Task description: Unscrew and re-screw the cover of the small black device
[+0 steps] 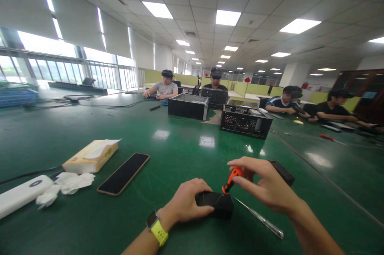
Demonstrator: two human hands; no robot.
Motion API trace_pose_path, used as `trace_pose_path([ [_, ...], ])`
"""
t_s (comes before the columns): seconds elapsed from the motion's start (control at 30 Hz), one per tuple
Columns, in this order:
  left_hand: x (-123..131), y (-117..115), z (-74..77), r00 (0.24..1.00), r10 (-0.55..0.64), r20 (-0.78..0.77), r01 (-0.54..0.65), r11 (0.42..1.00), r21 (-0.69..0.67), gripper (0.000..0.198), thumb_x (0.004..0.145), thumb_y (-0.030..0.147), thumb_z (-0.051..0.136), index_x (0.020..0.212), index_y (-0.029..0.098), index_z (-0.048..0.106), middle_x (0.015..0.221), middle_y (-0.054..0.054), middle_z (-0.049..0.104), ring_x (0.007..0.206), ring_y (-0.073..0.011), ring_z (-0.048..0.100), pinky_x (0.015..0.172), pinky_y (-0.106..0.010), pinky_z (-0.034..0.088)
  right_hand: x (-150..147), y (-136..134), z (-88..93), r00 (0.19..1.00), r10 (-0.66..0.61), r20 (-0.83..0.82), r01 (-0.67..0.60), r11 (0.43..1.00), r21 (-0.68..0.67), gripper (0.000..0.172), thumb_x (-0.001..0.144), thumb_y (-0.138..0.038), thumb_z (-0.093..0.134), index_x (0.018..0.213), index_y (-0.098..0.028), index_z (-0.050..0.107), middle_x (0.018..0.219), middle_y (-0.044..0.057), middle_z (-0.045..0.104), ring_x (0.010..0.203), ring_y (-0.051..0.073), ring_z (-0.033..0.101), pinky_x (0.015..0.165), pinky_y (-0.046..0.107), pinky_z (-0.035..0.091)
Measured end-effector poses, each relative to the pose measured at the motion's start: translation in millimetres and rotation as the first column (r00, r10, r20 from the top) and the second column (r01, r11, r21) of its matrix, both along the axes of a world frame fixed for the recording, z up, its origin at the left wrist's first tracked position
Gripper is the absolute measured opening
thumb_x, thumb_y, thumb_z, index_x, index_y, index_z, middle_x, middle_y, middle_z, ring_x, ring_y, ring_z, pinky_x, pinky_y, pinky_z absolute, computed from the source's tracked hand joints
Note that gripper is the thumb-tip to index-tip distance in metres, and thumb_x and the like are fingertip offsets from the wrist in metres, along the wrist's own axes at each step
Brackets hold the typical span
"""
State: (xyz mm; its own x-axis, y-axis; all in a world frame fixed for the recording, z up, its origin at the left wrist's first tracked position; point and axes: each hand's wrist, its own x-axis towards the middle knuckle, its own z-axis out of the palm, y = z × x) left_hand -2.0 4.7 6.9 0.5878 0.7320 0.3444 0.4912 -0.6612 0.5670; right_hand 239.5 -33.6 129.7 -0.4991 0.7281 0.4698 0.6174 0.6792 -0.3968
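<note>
My left hand, with a watch on a yellow-green strap at its wrist, is closed around the left end of a small black box-shaped part on the green table. In my right hand is a screwdriver with an orange and black handle, gripped by thumb and fingers. Its thin shaft slants down to the left against the top of the black part; the exact tip contact is too small to tell. A silver metal rod-like tool lies just right of the part. Behind my right hand sits another black block, partly hidden.
A phone, a tissue pack, crumpled tissues and a white device lie to the left. Black computer cases stand further back. Several people sit around the table. A red screwdriver lies far right.
</note>
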Motion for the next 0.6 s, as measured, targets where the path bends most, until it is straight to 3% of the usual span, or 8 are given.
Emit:
trace_pose_path([
  [0.07, 0.2, 0.4, 0.0, 1.000, -0.014, 0.008, 0.014, 1.000, 0.008, 0.033, 0.074, 0.035, 0.078, 0.103, 0.021, 0.071, 0.098, -0.004, 0.070, 0.090, -0.0229, 0.063, 0.081, -0.029, 0.047, 1.0, 1.9, -2.4, 0.998, -0.051, 0.036, 0.050, 0.998, 0.041, 0.024, 0.089, -0.037, 0.064, 0.106, -0.021, 0.070, 0.073, 0.000, 0.070, 0.060, 0.015, 0.062, 0.060, 0.027, 0.046],
  [0.13, 0.3, 0.3, 0.0, 1.000, -0.017, 0.012, 0.017, 1.000, 0.017, 0.032, 0.075, 0.036, 0.077, 0.102, 0.021, 0.071, 0.098, -0.004, 0.070, 0.090, -0.0230, 0.063, 0.082, -0.030, 0.047, 1.5, 3.4, -3.6, 0.995, -0.079, 0.061, 0.074, 0.994, 0.074, 0.021, 0.090, -0.038, 0.063, 0.098, -0.021, 0.072, 0.073, 0.001, 0.071, 0.065, 0.017, 0.065, 0.065, 0.029, 0.047],
  [0.3, 0.0, -0.1, 0.2, 1.000, -0.023, 0.013, 0.022, 0.999, 0.031, 0.031, 0.075, 0.036, 0.077, 0.101, 0.020, 0.072, 0.097, -0.004, 0.070, 0.089, -0.0225, 0.063, 0.081, -0.029, 0.048, 5.3, 1.5, 4.3, 0.998, 0.032, 0.061, -0.034, 0.999, 0.033, 0.024, 0.094, -0.025, 0.055, 0.116, -0.022, 0.066, 0.100, 0.004, 0.072, 0.087, 0.017, 0.067, 0.075, 0.028, 0.049],
  [0.47, -0.4, -0.6, 0.9, 1.000, -0.025, 0.009, 0.024, 0.999, 0.030, 0.031, 0.077, 0.039, 0.074, 0.102, 0.021, 0.071, 0.099, -0.005, 0.070, 0.090, -0.0228, 0.063, 0.081, -0.029, 0.048, 6.2, 0.3, 4.9, 0.995, -0.040, 0.091, 0.037, 0.998, 0.042, 0.020, 0.091, -0.035, 0.062, 0.102, -0.022, 0.071, 0.079, 0.001, 0.072, 0.068, 0.016, 0.066, 0.064, 0.027, 0.048],
  [0.6, -0.3, -1.0, 1.4, 1.000, -0.012, 0.003, 0.012, 1.000, 0.026, 0.032, 0.076, 0.039, 0.075, 0.102, 0.021, 0.071, 0.099, -0.005, 0.070, 0.091, -0.0232, 0.063, 0.081, -0.029, 0.048, 4.0, -0.7, 4.8, 0.997, 0.001, 0.082, -0.006, 0.998, 0.060, 0.022, 0.093, -0.030, 0.058, 0.109, -0.021, 0.069, 0.089, 0.004, 0.073, 0.076, 0.017, 0.067, 0.069, 0.027, 0.050],
])
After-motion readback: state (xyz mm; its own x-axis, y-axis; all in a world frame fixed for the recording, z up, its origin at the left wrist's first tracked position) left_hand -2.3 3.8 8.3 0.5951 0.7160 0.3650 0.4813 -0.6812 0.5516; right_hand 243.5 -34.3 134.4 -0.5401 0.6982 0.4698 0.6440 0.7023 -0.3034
